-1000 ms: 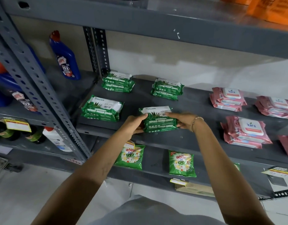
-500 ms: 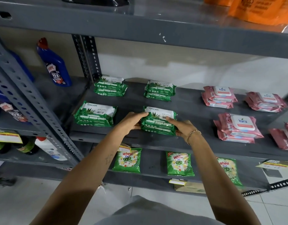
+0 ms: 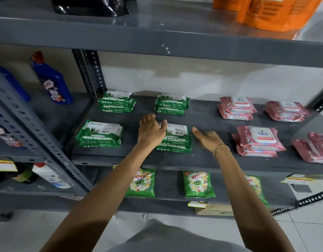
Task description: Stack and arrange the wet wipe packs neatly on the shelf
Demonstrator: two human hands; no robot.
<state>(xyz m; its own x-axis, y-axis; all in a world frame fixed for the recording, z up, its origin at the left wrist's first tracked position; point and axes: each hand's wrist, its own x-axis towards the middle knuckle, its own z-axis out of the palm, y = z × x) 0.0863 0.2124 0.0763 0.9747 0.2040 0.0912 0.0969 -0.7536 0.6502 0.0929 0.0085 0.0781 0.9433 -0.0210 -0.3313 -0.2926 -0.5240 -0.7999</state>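
A: How far along does the shelf (image 3: 208, 160) look?

B: Mostly done, I'd judge. Take the front green stack (image 3: 175, 140) between the 2 hands as the landmark. Left of it sits another green stack (image 3: 100, 134), and behind those 2 are 2 more green stacks (image 3: 117, 101) and (image 3: 172, 103) near the wall. That makes 4 green piles in a tidy 2 by 2 grid, each looking 2 or 3 packs high; I cannot count the layers for certain.

A: And to the right of the landmark?

B: Pink packs. The near pink stack (image 3: 257, 141) sits just right of the landmark, with 2 more pink stacks (image 3: 237, 107) and (image 3: 286, 110) behind it. A further pink pile (image 3: 315, 148) at the far right edge looks askew and is partly cut off by the frame.

A: What are the hands doing?

B: Both are open and empty. The left hand (image 3: 150, 131) hovers over the landmark's left end, fingers spread, covering part of it; whether it touches the pack I cannot tell. The right hand (image 3: 207, 140) is just beside its right end, palm turned inward, not gripping anything.

A: So what is left?

B: Probably the pink side: the near pink stack has its packs offset from each other, and the far right pile needs squaring up. The green section appears finished.
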